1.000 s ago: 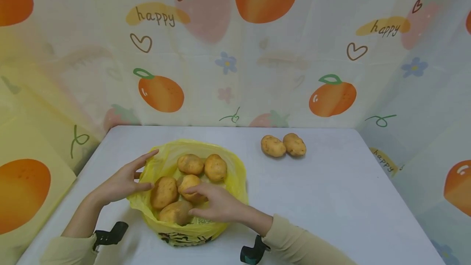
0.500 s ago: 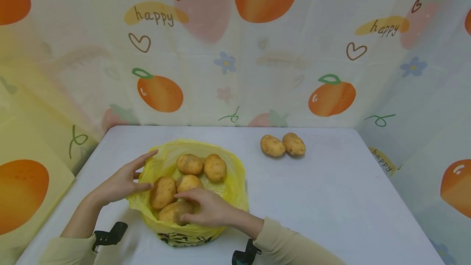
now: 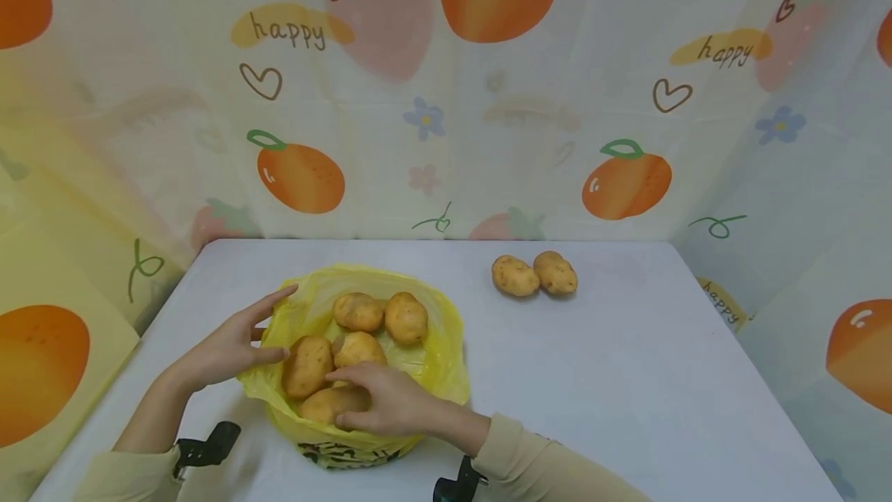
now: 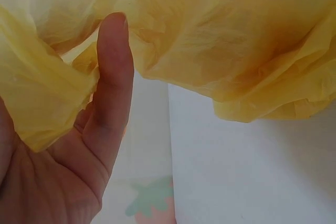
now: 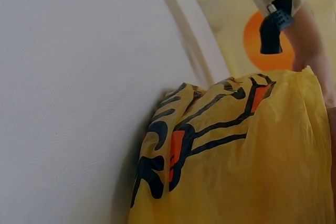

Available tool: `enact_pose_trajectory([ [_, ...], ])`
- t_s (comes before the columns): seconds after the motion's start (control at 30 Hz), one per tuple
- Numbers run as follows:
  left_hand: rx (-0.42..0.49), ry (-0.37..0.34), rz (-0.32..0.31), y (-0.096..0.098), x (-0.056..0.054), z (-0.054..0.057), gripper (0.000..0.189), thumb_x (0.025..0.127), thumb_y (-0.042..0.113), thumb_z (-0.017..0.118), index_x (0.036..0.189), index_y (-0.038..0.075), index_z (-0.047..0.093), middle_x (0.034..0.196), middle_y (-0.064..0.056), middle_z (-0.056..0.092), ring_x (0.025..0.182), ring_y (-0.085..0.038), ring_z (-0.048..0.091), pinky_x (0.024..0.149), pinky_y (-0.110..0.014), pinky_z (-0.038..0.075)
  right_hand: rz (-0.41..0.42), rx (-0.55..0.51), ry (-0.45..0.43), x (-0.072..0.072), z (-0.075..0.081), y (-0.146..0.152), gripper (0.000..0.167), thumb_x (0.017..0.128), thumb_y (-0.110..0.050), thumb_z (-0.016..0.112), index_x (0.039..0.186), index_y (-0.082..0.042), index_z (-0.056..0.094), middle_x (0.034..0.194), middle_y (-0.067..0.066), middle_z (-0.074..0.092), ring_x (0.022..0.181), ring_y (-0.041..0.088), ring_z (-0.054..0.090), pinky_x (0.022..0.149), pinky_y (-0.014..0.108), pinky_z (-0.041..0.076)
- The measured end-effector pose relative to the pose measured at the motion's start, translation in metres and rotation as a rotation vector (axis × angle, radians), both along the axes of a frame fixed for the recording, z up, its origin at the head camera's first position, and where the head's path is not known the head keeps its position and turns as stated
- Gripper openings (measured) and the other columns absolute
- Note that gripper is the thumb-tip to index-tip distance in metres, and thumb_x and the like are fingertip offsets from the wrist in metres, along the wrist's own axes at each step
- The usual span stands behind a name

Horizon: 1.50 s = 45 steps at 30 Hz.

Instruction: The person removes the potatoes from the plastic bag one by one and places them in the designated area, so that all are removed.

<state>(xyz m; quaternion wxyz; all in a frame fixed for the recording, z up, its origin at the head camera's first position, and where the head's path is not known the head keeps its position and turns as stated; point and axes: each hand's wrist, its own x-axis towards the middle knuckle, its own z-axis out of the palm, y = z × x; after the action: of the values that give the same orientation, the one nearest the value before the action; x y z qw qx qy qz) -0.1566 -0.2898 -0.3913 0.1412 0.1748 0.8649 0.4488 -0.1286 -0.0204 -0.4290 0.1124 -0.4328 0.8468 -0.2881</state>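
Note:
A yellow plastic bag (image 3: pixel 451 331) with black print stands wide-mouthed on the table, several potatoes lying inside it. My left hand (image 3: pixel 226 347) holds the bag's left rim, thumb over the inside and fingers spread along the outside. In the left wrist view a finger (image 4: pixel 113 77) stands up against the yellow film. My right hand (image 3: pixel 390 401) reaches over the near right rim and grips the nearest potato (image 3: pixel 324 404) between thumb and fingers. Behind that one lie a left potato (image 3: pixel 308 366) and a middle potato (image 3: pixel 358 348). The right wrist view shows the bag's printed outer wall (image 5: pixel 220 145), which hides the right hand.
Two potatoes, a left one (image 3: pixel 516 276) and a right one (image 3: pixel 555 273), lie side by side near the table's far edge. The white table (image 3: pixel 613 378) ends at a fruit-patterned cloth (image 3: pixel 502 177) behind. Black wrist cameras hang below both sleeves.
My right hand has moved left and toward me inside the bag, from beside the middle potato onto the nearest potato. The left hand has stayed at the rim.

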Motion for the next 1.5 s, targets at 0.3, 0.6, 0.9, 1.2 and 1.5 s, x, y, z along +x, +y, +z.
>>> enact_pose_trajectory([
  [0.3,-0.002,0.003,0.001,0.001,0.0,0.001,0.087,0.081,0.014,0.069,0.149,0.025,0.015,0.153,-0.018,0.008,0.115,-0.059,0.039,0.072,-0.035,0.053,0.055,0.055,0.085,-0.001,-0.01,-0.001,0.046,0.088,-0.031,0.061,0.131,-0.014,0.052,0.124,-0.006,0.057,0.113,0.002,0.051,0.093,0.015,0.039],
  [0.6,0.011,-0.007,0.0,0.003,0.001,0.002,0.087,0.082,0.012,0.068,0.149,0.025,0.015,0.153,-0.018,0.007,0.114,-0.057,0.042,0.07,-0.032,0.053,0.014,0.124,0.046,0.005,-0.013,-0.001,0.052,0.088,-0.037,0.059,0.136,-0.022,0.045,0.129,-0.008,0.053,0.116,0.005,0.049,0.092,0.02,0.042],
  [0.9,0.007,-0.001,-0.002,0.002,0.0,0.0,0.087,0.082,0.013,0.069,0.149,0.026,0.015,0.153,-0.018,0.007,0.114,-0.057,0.041,0.071,-0.032,0.053,-0.037,0.114,0.031,0.009,-0.018,-0.005,0.052,0.087,-0.038,0.061,0.135,-0.025,0.043,0.125,-0.005,0.054,0.109,0.005,0.052,0.082,0.02,0.046],
  [1.2,-0.007,0.005,0.002,0.001,-0.001,-0.001,0.087,0.082,0.014,0.069,0.148,0.026,0.015,0.152,-0.019,0.01,0.114,-0.057,0.041,0.071,-0.032,0.053,-0.014,0.061,0.011,0.007,-0.019,-0.002,0.048,0.089,-0.029,0.06,0.133,-0.022,0.045,0.127,-0.005,0.052,0.115,0.004,0.048,0.089,0.02,0.043],
  [1.5,0.014,-0.001,-0.002,0.002,-0.001,0.0,0.087,0.081,0.012,0.069,0.149,0.025,0.015,0.152,-0.019,0.01,0.115,-0.058,0.039,0.072,-0.033,0.053,-0.02,0.02,-0.053,0.003,-0.003,0.01,0.048,0.087,-0.03,0.063,0.133,-0.024,0.047,0.13,-0.011,0.05,0.119,0.003,0.046,0.095,0.021,0.04],
])
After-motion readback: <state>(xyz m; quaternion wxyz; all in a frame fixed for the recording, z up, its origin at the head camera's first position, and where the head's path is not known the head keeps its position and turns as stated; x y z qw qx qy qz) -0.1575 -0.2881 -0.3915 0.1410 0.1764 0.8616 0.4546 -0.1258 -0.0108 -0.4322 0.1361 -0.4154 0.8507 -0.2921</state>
